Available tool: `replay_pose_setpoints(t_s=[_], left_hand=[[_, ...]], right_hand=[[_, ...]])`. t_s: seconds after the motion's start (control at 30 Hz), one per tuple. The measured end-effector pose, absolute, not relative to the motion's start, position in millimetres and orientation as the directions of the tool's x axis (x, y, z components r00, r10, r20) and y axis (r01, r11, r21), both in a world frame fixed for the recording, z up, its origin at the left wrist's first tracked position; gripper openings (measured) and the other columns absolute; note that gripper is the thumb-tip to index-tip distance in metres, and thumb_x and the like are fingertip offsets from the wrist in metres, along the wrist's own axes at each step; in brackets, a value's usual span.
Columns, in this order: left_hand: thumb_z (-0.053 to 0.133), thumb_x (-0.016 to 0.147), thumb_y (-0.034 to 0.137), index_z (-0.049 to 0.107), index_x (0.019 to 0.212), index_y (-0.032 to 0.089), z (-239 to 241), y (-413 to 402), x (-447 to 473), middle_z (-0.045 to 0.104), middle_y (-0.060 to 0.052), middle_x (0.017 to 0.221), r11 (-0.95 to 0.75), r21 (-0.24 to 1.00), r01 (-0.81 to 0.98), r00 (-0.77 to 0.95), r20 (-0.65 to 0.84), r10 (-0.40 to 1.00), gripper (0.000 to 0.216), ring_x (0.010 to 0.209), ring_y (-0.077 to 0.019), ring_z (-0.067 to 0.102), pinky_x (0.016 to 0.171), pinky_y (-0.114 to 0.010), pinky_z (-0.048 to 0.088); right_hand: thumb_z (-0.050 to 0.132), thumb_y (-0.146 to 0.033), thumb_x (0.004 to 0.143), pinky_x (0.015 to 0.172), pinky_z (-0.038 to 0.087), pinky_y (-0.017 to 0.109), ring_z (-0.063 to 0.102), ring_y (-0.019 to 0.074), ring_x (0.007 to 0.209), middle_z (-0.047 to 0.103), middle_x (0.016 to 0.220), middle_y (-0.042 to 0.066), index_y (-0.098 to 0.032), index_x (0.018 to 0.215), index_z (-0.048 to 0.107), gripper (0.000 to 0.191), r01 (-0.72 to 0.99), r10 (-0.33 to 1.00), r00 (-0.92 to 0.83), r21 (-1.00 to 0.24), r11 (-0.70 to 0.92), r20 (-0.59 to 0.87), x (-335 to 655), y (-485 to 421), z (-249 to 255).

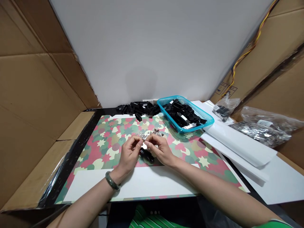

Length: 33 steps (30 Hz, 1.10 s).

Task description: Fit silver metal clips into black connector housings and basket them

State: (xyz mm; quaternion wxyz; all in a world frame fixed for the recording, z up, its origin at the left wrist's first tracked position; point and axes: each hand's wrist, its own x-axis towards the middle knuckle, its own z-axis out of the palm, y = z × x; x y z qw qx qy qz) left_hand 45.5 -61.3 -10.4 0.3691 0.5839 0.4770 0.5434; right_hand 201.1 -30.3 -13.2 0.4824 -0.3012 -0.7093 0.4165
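Observation:
My left hand (130, 152) and my right hand (161, 148) meet over the patterned mat, thumbs and forefingers pinched close together. Whatever sits between the fingertips is too small to name. Just below them a black plastic part (147, 155) lies on the mat, apart from the pinching fingertips. Small shiny metal pieces (155, 132) are scattered behind and between the hands. A dark green bangle (112, 180) circles my left wrist.
A blue basket (209, 123) of black parts stands at the back right, beside a heap of black parts (140, 108). Rolled white sheets (242, 145) and bags of metal pieces (263, 131) lie right. Cardboard walls (35, 95) flank the table.

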Motion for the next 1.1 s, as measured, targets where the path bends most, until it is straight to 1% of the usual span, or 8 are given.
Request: replay_pose_setpoints(t_s=[0.13,0.27,0.47,0.57,0.73,0.83,0.97,1.1], left_hand=[[0.063,0.089,0.032,0.067,0.081,0.020,-6.7,-61.6,41.7,0.064,-0.003,0.077,-0.438,0.837,0.327,-0.070,0.484,0.872,0.015,0.073,-0.0163,0.058,0.065,-0.026,0.045],[0.064,0.088,0.022,0.069,0.083,0.019,-7.6,-57.9,37.7,0.065,-0.002,0.074,-0.645,0.620,0.446,0.046,0.704,0.708,0.007,0.062,-0.0128,0.055,0.058,-0.025,0.045],[0.055,0.093,0.018,0.064,0.084,0.019,-11.2,-52.0,35.1,0.065,-0.004,0.078,-0.697,0.459,0.551,0.178,0.751,0.636,0.013,0.069,-0.0147,0.060,0.060,-0.025,0.048],[0.056,0.093,0.021,0.064,0.084,0.020,-12.1,-50.6,33.9,0.067,-0.004,0.079,-0.681,0.480,0.553,0.177,0.731,0.659,0.012,0.072,-0.0157,0.062,0.062,-0.026,0.049],[0.059,0.092,0.032,0.067,0.101,0.019,-11.7,-49.6,23.5,0.071,-0.006,0.089,-0.459,0.707,0.538,0.048,0.518,0.854,0.017,0.072,-0.0161,0.065,0.063,-0.028,0.052],[0.072,0.081,0.038,0.070,0.101,0.020,-12.4,-51.2,13.1,0.072,-0.008,0.092,-0.399,0.714,0.575,0.163,0.378,0.911,0.026,0.077,-0.0195,0.066,0.066,-0.031,0.054],[0.084,0.066,0.037,0.066,0.120,0.026,-15.6,-50.3,4.1,0.067,-0.009,0.105,-0.452,0.673,0.585,0.387,0.258,0.885,0.058,0.084,-0.0216,0.064,0.071,-0.035,0.054],[0.079,0.071,0.023,0.073,0.104,0.025,-18.5,-40.8,4.8,0.065,-0.006,0.098,-0.440,0.713,0.546,0.448,0.196,0.872,0.034,0.079,-0.0186,0.061,0.067,-0.031,0.052]], right_hand=[[0.057,-0.032,0.094,0.059,0.041,0.027,0.051,0.0135,0.062,0.059,0.070,0.002,-0.019,0.078,0.060,0.021,0.090,0.744,-0.336,-0.767,0.635,0.577,203.8,-27.2,-11.1],[0.061,-0.025,0.089,0.052,0.041,0.025,0.051,0.0130,0.062,0.063,0.082,0.005,-0.019,0.092,0.063,0.007,0.136,0.665,-0.311,-0.661,0.738,0.679,206.1,-23.8,-11.9],[0.061,-0.018,0.088,0.055,0.043,0.026,0.052,0.0129,0.060,0.065,0.076,0.003,-0.020,0.095,0.064,0.008,0.164,0.579,-0.340,-0.560,0.812,0.741,206.7,-22.4,-13.9],[0.060,-0.020,0.090,0.057,0.044,0.026,0.054,0.0131,0.060,0.064,0.073,0.002,-0.020,0.091,0.066,0.006,0.158,0.600,-0.353,-0.586,0.795,0.718,206.6,-22.7,-12.5],[0.063,-0.024,0.087,0.056,0.045,0.025,0.058,0.0141,0.064,0.066,0.076,0.004,-0.019,0.085,0.069,0.009,0.103,0.766,-0.249,-0.770,0.630,0.593,209.5,-18.3,-8.2],[0.068,-0.031,0.082,0.047,0.040,0.023,0.052,0.0113,0.050,0.063,0.065,0.000,-0.018,0.080,0.067,0.013,0.018,0.890,-0.197,-0.906,0.424,0.412,211.3,-14.1,-8.7],[0.078,-0.036,0.071,0.039,0.034,0.022,0.045,0.0087,0.040,0.061,0.057,-0.002,-0.017,0.071,0.066,0.023,-0.101,0.954,-0.167,-0.966,0.237,0.251,210.6,-10.5,-11.9],[0.080,-0.033,0.066,0.039,0.035,0.022,0.045,0.0084,0.039,0.062,0.054,-0.001,-0.017,0.067,0.070,0.019,-0.142,0.960,-0.194,-0.974,0.178,0.204,209.2,-9.9,-11.5]])
